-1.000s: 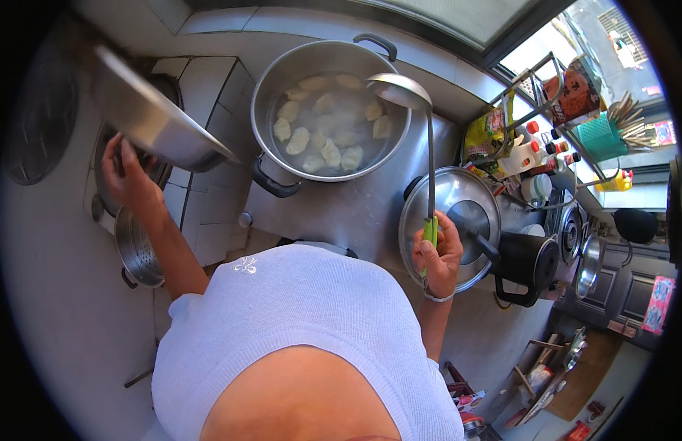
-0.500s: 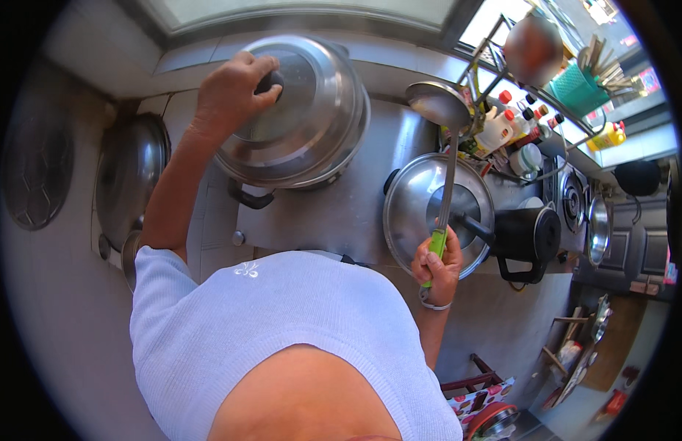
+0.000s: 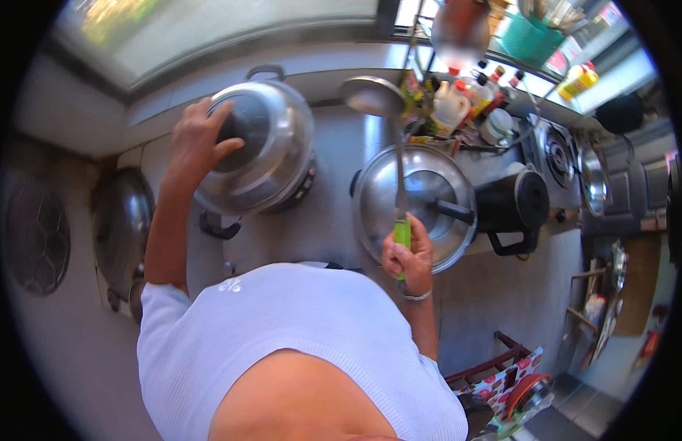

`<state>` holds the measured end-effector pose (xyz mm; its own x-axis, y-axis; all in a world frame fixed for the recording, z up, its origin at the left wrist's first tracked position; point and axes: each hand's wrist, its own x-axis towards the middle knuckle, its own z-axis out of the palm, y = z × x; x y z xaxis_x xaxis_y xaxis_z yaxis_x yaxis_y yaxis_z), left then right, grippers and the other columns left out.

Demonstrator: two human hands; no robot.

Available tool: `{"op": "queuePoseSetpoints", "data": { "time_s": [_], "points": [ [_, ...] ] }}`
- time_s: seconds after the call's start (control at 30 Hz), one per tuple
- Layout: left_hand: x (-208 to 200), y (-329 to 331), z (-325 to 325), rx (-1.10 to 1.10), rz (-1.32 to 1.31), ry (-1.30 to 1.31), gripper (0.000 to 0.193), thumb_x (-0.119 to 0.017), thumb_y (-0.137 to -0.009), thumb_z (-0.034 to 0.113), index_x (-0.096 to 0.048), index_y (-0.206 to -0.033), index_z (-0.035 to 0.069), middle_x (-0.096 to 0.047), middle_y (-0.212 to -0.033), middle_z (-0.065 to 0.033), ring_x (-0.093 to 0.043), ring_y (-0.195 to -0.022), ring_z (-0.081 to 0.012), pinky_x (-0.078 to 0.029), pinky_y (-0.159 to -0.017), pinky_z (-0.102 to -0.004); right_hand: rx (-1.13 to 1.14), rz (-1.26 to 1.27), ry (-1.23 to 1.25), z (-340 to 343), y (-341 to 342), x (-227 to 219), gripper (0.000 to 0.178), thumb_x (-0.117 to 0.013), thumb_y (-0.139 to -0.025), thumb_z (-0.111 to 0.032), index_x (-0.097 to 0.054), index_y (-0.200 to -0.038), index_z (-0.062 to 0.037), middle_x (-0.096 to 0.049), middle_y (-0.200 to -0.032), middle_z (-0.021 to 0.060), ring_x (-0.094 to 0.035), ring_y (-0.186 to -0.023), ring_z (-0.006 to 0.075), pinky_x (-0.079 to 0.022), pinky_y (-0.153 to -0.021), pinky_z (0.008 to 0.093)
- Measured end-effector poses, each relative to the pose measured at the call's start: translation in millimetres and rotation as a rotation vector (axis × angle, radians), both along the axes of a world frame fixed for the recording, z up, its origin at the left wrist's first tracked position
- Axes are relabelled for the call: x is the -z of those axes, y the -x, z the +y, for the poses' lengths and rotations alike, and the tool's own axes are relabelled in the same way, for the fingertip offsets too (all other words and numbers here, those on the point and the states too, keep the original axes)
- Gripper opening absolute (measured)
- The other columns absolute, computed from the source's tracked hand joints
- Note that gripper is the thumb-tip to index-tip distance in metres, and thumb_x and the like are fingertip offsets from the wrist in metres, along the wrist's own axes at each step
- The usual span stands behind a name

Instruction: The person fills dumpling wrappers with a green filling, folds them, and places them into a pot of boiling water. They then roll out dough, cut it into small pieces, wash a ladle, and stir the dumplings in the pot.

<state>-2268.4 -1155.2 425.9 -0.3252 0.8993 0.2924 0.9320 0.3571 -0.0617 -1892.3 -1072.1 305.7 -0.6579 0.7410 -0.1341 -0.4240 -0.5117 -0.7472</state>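
Observation:
A domed metal pot lid [image 3: 271, 143] with a glass middle sits on a large steel pot [image 3: 306, 180] at the left of the counter. My left hand [image 3: 190, 147] is at the lid's dark knob, its thumb and fingers spread apart. My right hand [image 3: 411, 257] is closed round the green handle of a ladle [image 3: 400, 176]. The ladle points away from me, bowl end up, above a wide lidded pan [image 3: 370, 198]. Whether the ladle bowl holds anything, I cannot tell.
A black long-handled pot [image 3: 506, 202] stands right of the pan. Bottles [image 3: 450, 106] crowd the back right, below a rack with a teal utensil basket [image 3: 530, 38]. Farther right is a gas burner [image 3: 558, 151]. A large dark lid [image 3: 124, 228] leans at the left wall.
My left hand has loosened from the knob and its fingers have spread. The lid rests more squarely on the pot. My right hand still holds the ladle; the whole view has shifted.

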Motion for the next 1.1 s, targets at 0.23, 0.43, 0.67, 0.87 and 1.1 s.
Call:
{"op": "queuePoseSetpoints", "data": {
  "time_s": [0.23,0.43,0.67,0.87,1.1],
  "points": [
    [40,-126,16,0.425,-1.098,-0.193,0.062,-0.070,-0.085,0.039,-0.052,-0.131,0.002,-0.056,-0.128,-0.0163,-0.057,-0.115,-0.0281,-0.048,-0.094,-0.0371,-0.172,0.203,-0.140,24,34,-15,0.061,-0.059,-0.085,-0.004,-0.035,-0.142,-0.0064,-0.056,-0.082,0.0084,-0.046,-0.052,0.0070,-0.038,-0.044,0.0197],
    [59,-172,39,0.454,-1.846,-0.024,0.049,-0.054,-0.097,0.032,-0.044,-0.132,-0.002,-0.058,-0.108,-0.0082,-0.058,-0.096,-0.0133,-0.051,-0.080,-0.0279,-0.236,0.229,-0.297,34,63,-21,0.055,-0.059,-0.088,-0.008,-0.035,-0.137,-0.0036,-0.055,-0.086,0.0066,-0.049,-0.057,0.0070,-0.040,-0.048,0.0202],
    [63,-188,31,0.112,-1.794,-0.020,0.029,-0.055,-0.095,0.023,-0.056,-0.110,-0.002,-0.061,-0.091,-0.0037,-0.061,-0.086,-0.0084,-0.051,-0.071,-0.0233,-0.307,0.122,-0.306,38,58,-2,0.059,-0.056,-0.087,-0.004,-0.032,-0.140,-0.0024,-0.057,-0.088,0.0067,-0.053,-0.057,0.0083,-0.041,-0.048,0.0213],
    [77,-194,5,0.278,-1.481,-0.160,0.042,-0.064,-0.091,0.025,-0.055,-0.123,-0.003,-0.065,-0.104,-0.0130,-0.063,-0.097,-0.0198,-0.052,-0.084,-0.0339,-0.342,0.198,-0.281,49,36,4,0.054,-0.053,-0.087,-0.001,-0.036,-0.138,-0.0003,-0.062,-0.083,0.0114,-0.049,-0.052,0.0073,-0.040,-0.046,0.0195],
    [77,-191,-68,-0.092,-1.226,-0.378,0.025,-0.069,-0.084,0.014,-0.065,-0.104,-0.002,-0.066,-0.094,-0.0109,-0.065,-0.086,-0.0163,-0.053,-0.078,-0.0280,-0.341,0.179,-0.215,40,5,5,0.053,-0.053,-0.087,-0.001,-0.038,-0.137,-0.0003,-0.062,-0.081,0.0142,-0.044,-0.048,0.0066,-0.035,-0.043,0.0197]
  ]
}}
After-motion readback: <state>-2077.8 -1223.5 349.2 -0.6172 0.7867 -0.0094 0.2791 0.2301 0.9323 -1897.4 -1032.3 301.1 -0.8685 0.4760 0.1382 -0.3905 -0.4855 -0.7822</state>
